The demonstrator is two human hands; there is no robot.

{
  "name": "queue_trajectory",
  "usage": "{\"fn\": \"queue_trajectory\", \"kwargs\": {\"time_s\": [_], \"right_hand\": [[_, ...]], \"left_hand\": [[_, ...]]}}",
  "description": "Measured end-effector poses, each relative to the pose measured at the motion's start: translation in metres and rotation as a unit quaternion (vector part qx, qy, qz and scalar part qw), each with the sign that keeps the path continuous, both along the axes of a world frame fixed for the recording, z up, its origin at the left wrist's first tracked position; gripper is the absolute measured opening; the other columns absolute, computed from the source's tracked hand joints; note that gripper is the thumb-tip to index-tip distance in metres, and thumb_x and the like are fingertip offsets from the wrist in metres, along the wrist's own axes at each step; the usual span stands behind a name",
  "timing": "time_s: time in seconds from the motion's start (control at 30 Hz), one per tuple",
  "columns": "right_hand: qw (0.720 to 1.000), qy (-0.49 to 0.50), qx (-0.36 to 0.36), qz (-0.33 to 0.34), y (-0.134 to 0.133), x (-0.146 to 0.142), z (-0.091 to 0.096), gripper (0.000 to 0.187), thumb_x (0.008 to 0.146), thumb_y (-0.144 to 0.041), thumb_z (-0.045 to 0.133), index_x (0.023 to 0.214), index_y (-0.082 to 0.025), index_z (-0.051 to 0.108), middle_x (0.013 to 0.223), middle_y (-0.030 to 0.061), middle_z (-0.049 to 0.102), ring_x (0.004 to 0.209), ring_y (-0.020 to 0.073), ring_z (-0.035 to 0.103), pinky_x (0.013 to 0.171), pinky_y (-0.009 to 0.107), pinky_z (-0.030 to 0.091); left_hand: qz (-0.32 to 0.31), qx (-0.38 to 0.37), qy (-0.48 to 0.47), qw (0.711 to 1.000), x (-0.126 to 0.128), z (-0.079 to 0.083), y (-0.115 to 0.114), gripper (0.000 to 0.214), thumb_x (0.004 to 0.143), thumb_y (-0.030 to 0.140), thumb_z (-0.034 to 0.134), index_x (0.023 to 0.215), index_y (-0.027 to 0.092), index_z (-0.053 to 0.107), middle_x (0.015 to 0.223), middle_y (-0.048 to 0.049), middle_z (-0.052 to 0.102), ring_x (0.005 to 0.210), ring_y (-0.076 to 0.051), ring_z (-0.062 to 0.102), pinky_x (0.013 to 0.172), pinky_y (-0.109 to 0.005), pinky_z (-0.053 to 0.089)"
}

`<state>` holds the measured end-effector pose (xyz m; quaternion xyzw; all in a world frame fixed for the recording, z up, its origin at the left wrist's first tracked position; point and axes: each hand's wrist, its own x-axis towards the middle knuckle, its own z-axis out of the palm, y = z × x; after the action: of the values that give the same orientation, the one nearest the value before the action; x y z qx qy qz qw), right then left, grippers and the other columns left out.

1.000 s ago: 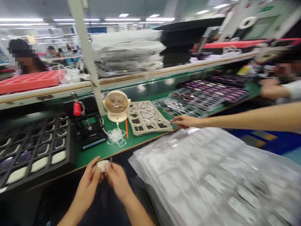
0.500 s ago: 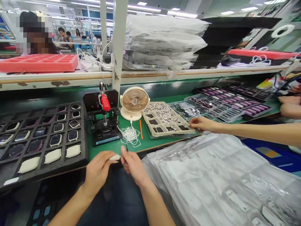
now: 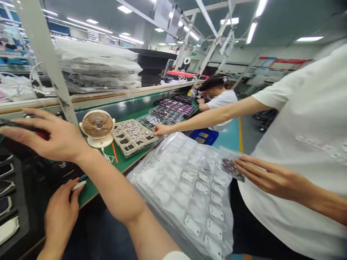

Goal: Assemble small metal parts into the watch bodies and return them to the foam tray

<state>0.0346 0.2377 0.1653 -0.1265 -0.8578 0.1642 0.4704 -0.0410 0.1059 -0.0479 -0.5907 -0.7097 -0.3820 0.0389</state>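
My left hand (image 3: 61, 211) is low at the left, its fingers pinching a small white watch case (image 3: 79, 185) seen edge-on. My right hand (image 3: 58, 137) is raised and stretched across to the left, above the black press, whose red handle (image 3: 41, 135) shows beneath the fingers. Between thumb and fingers lies a dark slim tool (image 3: 17, 124), blurred and cut off by the frame edge. Below it, a black foam tray (image 3: 25, 213) holds watches, including a white case (image 3: 9, 230). My right forearm hides part of the bench.
A fan (image 3: 98, 126) and an orange stick (image 3: 115, 152) stand by a beige parts tray (image 3: 126, 153). A co-worker's hand (image 3: 162, 130) touches that tray; the other hand (image 3: 267, 175) holds a clear bag (image 3: 230, 164). Plastic-wrapped trays (image 3: 162, 180) lie at front right.
The view has swung right. My right hand has left its place beside the white case and lifted to the left over the press. My left hand keeps the case. The co-worker's body now shows.
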Motion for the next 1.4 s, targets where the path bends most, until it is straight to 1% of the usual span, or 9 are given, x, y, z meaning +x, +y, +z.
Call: {"fn": "queue_trajectory", "kwargs": {"time_s": [0.17,0.33,0.47,0.57,0.77,0.83,0.97,1.13,1.4], "right_hand": [[0.990,-0.116,0.085,0.008,-0.010,0.032,-0.009,0.036,0.111,-0.030,0.052,0.145,-0.022,0.056,0.169,-0.0087,0.040,0.156,0.0034,0.035,0.123,0.014,0.034],[0.985,-0.160,0.026,0.055,-0.007,0.038,-0.017,0.057,0.100,-0.009,0.054,0.151,-0.033,0.056,0.164,-0.0227,0.043,0.157,0.0111,0.038,0.117,0.009,0.039],[0.991,-0.052,-0.030,0.120,-0.006,0.032,-0.029,0.052,0.100,-0.004,0.045,0.148,-0.019,0.057,0.161,-0.0045,0.053,0.150,0.0097,0.048,0.118,0.016,0.043],[0.989,-0.019,-0.081,0.121,-0.003,0.023,-0.027,0.057,0.095,0.002,0.046,0.145,-0.021,0.058,0.152,-0.0033,0.063,0.141,0.0082,0.058,0.114,0.017,0.047],[0.989,0.125,-0.081,-0.009,0.001,0.002,0.022,0.043,0.105,-0.021,0.057,0.148,-0.019,0.051,0.132,0.0004,0.074,0.125,0.0152,0.069,0.105,0.027,0.051],[0.983,0.135,-0.090,-0.084,-0.002,0.008,0.021,0.032,0.109,-0.032,0.054,0.137,-0.019,0.060,0.122,0.0017,0.076,0.117,0.0162,0.071,0.100,0.026,0.052],[0.970,-0.068,-0.173,-0.159,-0.016,0.035,-0.038,0.028,0.108,-0.040,0.054,0.109,-0.022,0.075,0.098,0.0055,0.079,0.094,0.0228,0.073,0.084,0.033,0.052],[0.945,-0.253,-0.175,-0.110,-0.034,0.036,-0.115,0.020,0.094,-0.017,0.067,0.108,-0.023,0.080,0.104,0.0111,0.081,0.095,0.0301,0.076,0.082,0.038,0.055],[0.916,-0.379,-0.107,-0.075,-0.016,0.006,-0.127,0.023,0.098,-0.018,0.056,0.110,-0.020,0.076,0.110,0.0103,0.081,0.102,0.0295,0.077,0.082,0.040,0.061]], "left_hand": [[0.024,-0.001,0.030,0.999,0.004,0.003,-0.004,0.037,0.102,0.049,0.048,0.117,0.023,0.071,0.115,-0.0113,0.080,0.104,-0.036,0.074,0.089,-0.047,0.057],[0.028,0.021,0.011,0.999,0.009,0.005,0.001,0.027,0.102,0.044,0.054,0.115,0.027,0.070,0.112,-0.0074,0.079,0.102,-0.036,0.074,0.089,-0.050,0.057],[0.022,0.021,0.011,0.999,0.010,0.001,0.003,0.026,0.103,0.037,0.054,0.118,0.024,0.071,0.120,-0.0076,0.079,0.113,-0.033,0.072,0.099,-0.050,0.057],[0.034,0.019,0.014,0.999,0.007,-0.001,0.006,0.024,0.103,0.032,0.056,0.117,0.022,0.073,0.121,-0.0093,0.080,0.117,-0.032,0.072,0.104,-0.050,0.055],[0.029,0.036,-0.015,0.999,0.011,0.006,0.001,0.020,0.102,0.028,0.060,0.115,0.022,0.074,0.121,-0.0088,0.080,0.122,-0.032,0.070,0.110,-0.052,0.051],[0.027,0.053,-0.030,0.998,0.013,0.008,-0.002,0.018,0.102,0.028,0.061,0.112,0.022,0.074,0.120,-0.0085,0.080,0.120,-0.030,0.071,0.109,-0.050,0.052],[0.079,0.106,-0.059,0.989,0.013,0.009,-0.007,0.021,0.103,0.034,0.059,0.110,0.021,0.074,0.109,-0.0096,0.080,0.105,-0.027,0.074,0.095,-0.043,0.059],[0.115,0.161,-0.075,0.977,0.016,0.011,-0.019,0.029,0.105,0.036,0.056,0.122,0.018,0.072,0.114,-0.0127,0.077,0.106,-0.026,0.073,0.098,-0.043,0.057],[0.132,0.140,-0.040,0.980,0.030,0.012,-0.034,0.034,0.103,0.033,0.058,0.131,0.021,0.073,0.124,-0.0145,0.075,0.118,-0.033,0.070,0.109,-0.051,0.052]]}}
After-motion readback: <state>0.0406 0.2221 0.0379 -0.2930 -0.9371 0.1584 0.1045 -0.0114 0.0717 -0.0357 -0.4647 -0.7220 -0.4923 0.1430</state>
